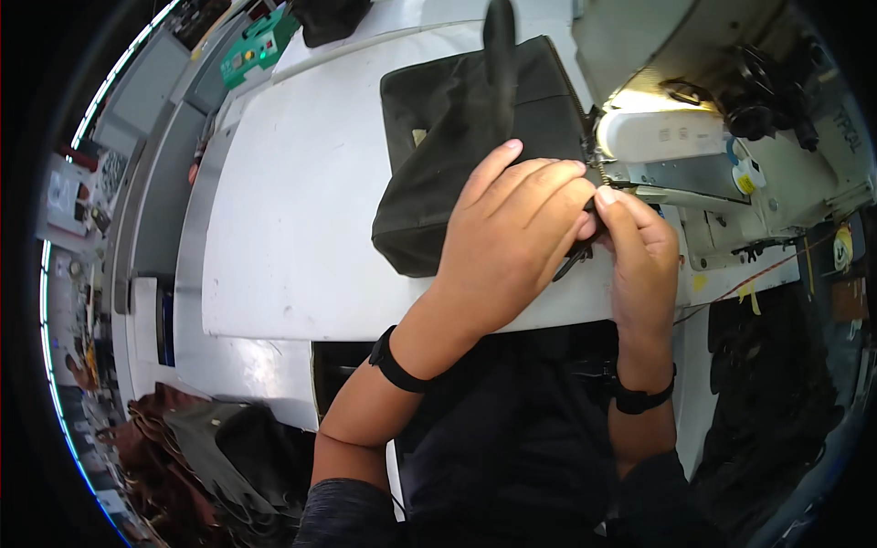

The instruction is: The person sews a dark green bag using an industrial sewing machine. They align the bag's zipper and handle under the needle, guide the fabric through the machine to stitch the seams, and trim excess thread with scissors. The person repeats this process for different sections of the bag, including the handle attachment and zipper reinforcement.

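A dark olive-black fabric bag [457, 137] lies on the white work table, its strap sticking up at the far side. Along its right edge runs a zipper with metal teeth [604, 173]. My left hand [512, 237] rests over the bag's near right part, fingers together and curled over that edge, thumb lying against the fabric. Beside it, my right hand [647, 256] pinches the edge at the zipper's near end between thumb and forefinger. The fingertips of both hands nearly meet there, just left of the sewing machine [776, 205]. What lies under the fingers is hidden.
A lit lamp shines by the machine's needle area, above a pale rounded machine part [662, 135]. The white table [274, 237] extends left. A green device [258, 47] stands far left. Brown and black bags [228, 447] are piled at lower left, and dark material [772, 393] hangs at right.
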Available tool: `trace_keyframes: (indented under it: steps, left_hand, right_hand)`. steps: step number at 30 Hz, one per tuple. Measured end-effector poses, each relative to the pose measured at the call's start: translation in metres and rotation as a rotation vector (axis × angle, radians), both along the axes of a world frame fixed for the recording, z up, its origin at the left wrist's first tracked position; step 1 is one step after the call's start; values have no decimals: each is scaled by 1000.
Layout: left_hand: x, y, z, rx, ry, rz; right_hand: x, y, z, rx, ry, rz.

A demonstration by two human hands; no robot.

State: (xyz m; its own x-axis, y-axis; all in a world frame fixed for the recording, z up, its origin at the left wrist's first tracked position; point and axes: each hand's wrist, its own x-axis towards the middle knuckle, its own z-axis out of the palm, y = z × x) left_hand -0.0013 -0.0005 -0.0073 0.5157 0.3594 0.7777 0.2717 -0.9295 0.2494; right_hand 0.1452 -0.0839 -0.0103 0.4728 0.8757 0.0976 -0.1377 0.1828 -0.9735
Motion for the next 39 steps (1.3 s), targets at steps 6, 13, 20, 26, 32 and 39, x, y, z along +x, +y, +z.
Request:
trace_keyframes:
  steps: [6,13,20,26,32,39]
  left_hand:
    - [14,-17,-10,-45,-79,120]
    - [12,-8,-9,110,-60,188]
    - [13,-10,-5,116,-80,163]
    - [10,-5,-4,142,-48,149]
    - [13,3,-1,66,-33,115]
    - [17,13,0,1,-65,108]
  right_hand:
    - [6,-10,8,-63,-122,-38]
    - [6,-2,-4,62,252,142]
    - [-1,2,-9,106,266,49]
    - [-4,6,-10,92,294,25]
    - [-6,11,-5,56,271,-15]
    - [6,10,1,-19,91,24]
